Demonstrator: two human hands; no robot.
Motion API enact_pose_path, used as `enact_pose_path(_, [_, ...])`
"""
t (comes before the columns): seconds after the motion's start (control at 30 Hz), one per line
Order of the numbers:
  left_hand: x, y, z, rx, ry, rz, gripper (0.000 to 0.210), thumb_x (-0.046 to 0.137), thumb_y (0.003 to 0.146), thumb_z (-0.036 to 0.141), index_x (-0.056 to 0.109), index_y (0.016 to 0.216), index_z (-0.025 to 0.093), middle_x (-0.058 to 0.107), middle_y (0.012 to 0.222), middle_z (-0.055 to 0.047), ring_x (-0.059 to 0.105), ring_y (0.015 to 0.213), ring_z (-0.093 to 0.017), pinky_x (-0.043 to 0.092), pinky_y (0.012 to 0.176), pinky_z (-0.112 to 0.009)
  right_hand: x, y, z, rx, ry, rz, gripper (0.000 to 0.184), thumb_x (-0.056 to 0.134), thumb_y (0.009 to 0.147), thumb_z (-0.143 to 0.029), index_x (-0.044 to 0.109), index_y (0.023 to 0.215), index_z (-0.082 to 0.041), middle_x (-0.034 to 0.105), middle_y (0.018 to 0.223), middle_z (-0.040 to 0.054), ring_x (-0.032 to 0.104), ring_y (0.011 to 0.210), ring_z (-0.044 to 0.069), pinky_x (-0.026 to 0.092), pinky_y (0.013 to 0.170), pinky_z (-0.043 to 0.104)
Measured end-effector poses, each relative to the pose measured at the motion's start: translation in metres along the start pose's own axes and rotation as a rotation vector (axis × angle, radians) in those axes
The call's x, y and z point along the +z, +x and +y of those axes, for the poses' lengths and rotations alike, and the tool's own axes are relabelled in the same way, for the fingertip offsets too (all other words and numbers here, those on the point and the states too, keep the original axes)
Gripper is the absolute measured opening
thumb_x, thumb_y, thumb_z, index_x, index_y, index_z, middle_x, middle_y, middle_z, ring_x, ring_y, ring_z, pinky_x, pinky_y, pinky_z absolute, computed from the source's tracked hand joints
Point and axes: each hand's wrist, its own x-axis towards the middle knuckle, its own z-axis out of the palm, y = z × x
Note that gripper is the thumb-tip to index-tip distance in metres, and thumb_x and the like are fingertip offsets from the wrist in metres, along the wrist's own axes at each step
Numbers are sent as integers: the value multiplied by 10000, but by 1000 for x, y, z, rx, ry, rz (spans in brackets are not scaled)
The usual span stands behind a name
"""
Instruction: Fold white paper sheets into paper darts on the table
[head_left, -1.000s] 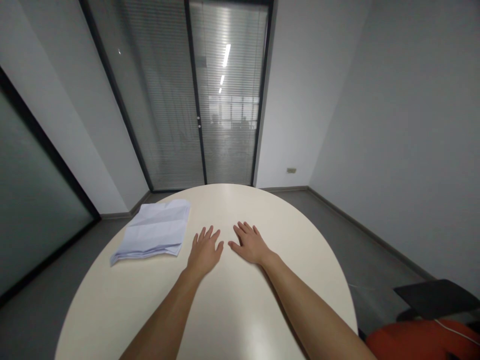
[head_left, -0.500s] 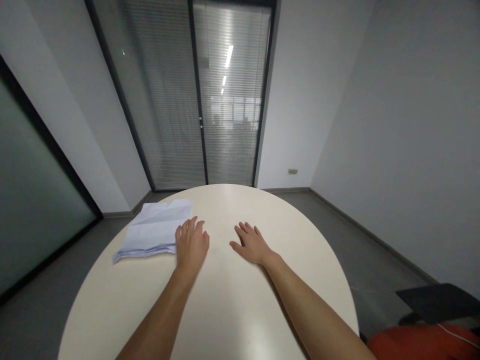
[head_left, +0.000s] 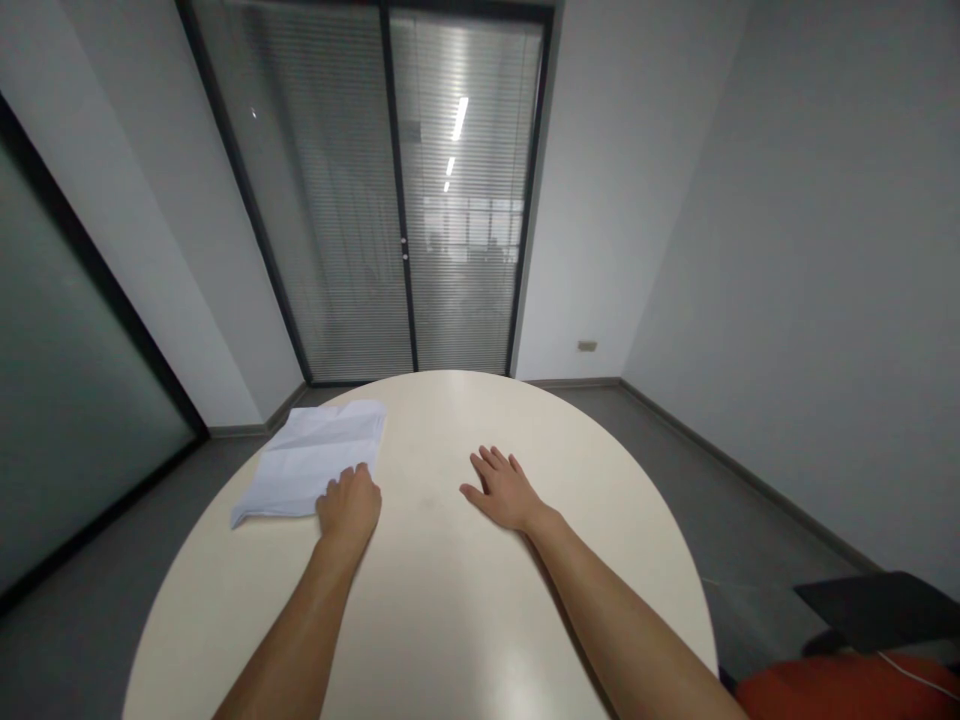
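On the left side of the round table lies a folded white cloth (head_left: 311,460), several layers thick, with creases across its top. My left hand (head_left: 350,505) is at its near right corner, fingers curled down over the edge and closed on the cloth; the fingertips are hidden from me. My right hand (head_left: 504,490) rests palm down on the bare tabletop right of the middle, fingers stretched and a little spread, thumb out to the left. It holds nothing and is well apart from the cloth.
The cream round table (head_left: 442,620) curves away at both sides. Behind it stands a glass door (head_left: 465,300) with blinds. At the lower right is a red chair seat (head_left: 832,690) with a black panel (head_left: 885,605) above it.
My left hand has moved left and slightly toward me, from beside the cloth onto its corner, and its fingers have curled in. My right hand has stayed in place.
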Motion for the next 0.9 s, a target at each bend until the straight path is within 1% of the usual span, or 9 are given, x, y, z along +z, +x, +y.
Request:
enact_pose_path(0.07, [-1, 1, 0, 12, 1, -2, 345, 359, 959, 145, 654, 1132, 106, 705, 1158, -207, 683, 1084, -332, 521, 816, -396, 1, 0, 0, 3, -1, -2, 749, 425, 992, -597, 360, 1584, -142, 249, 1680, 165, 142, 1573, 335, 83, 1248, 540])
enact_pose_path(0.17, [-2, 3, -3, 15, -8, -2, 313, 387, 971, 192, 665, 1085, 103, 713, 1109, -207, 706, 1032, -323, 519, 785, -371, 2, 1, 2, 3, -2, -6, 751, 427, 992, -602, 355, 1586, -149, 245, 1681, 164, 141, 1573, 335, 82, 1247, 540])
enact_pose_path(0.27, [-1, 7, -6, 6, -5, -13, 334, 389, 991, 242, 666, 1096, 88, 714, 1096, -212, 721, 1011, -323, 524, 788, -370, 3, 2, 3, 0, -2, -6, 755, 423, 993, -605, 350, 1588, -145, 237, 1682, 169, 136, 1574, 334, 81, 1246, 538])
enact_pose_path(0.4, [-2, 9, -11, 8, 8, -47, 342, 385, 1011, 245, 670, 1104, 80, 715, 1117, -204, 726, 1019, -317, 528, 790, -358, 3, 1, 4, 1, 2, -6, 753, 427, 993, -599, 355, 1585, -140, 236, 1683, 169, 131, 1576, 327, 80, 1248, 534])
enact_pose_path(0.6, [-12, 7, -11, -49, 1, -34, 360, 345, 1044, 254, 659, 1115, 93, 716, 1131, -200, 730, 1022, -301, 528, 769, -345, 2, 1, 3, -3, 3, -3, 754, 424, 993, -599, 363, 1579, -129, 244, 1679, 175, 136, 1573, 337, 83, 1249, 541])
enact_pose_path(0.67, [-16, 6, -10, -76, -14, 13, 380, 307, 1060, 271, 642, 1129, 105, 713, 1138, -187, 727, 1022, -300, 529, 753, -348, 3, 1, 3, -6, 0, -5, 756, 419, 993, -605, 360, 1581, -134, 244, 1679, 173, 137, 1573, 338, 84, 1248, 542])
enact_pose_path(0.77, [-19, 6, -6, -60, -52, 151, 383, 273, 1068, 269, 626, 1121, 130, 710, 1127, -155, 709, 1028, -297, 526, 740, -347, 4, 3, 2, -6, -2, -3, 761, 414, 994, -612, 360, 1581, -131, 243, 1679, 176, 139, 1572, 346, 84, 1248, 547])
enact_pose_path(0.83, [-19, 7, -3, 1, -68, 249, 370, 281, 1063, 262, 628, 1101, 138, 706, 1110, -148, 692, 1035, -296, 528, 766, -354, 5, 4, 2, -3, -2, -1, 759, 418, 994, -609, 363, 1580, -130, 243, 1679, 177, 141, 1571, 348, 84, 1248, 545])
enact_pose_path(0.9, [-17, 8, 1, 104, -93, 324, 340, 317, 1052, 259, 631, 1091, 134, 701, 1101, -153, 671, 1052, -295, 529, 844, -375, 5, 4, 0, -2, -2, -3, 755, 423, 993, -604, 362, 1580, -134, 243, 1679, 175, 143, 1571, 347, 84, 1248, 543])
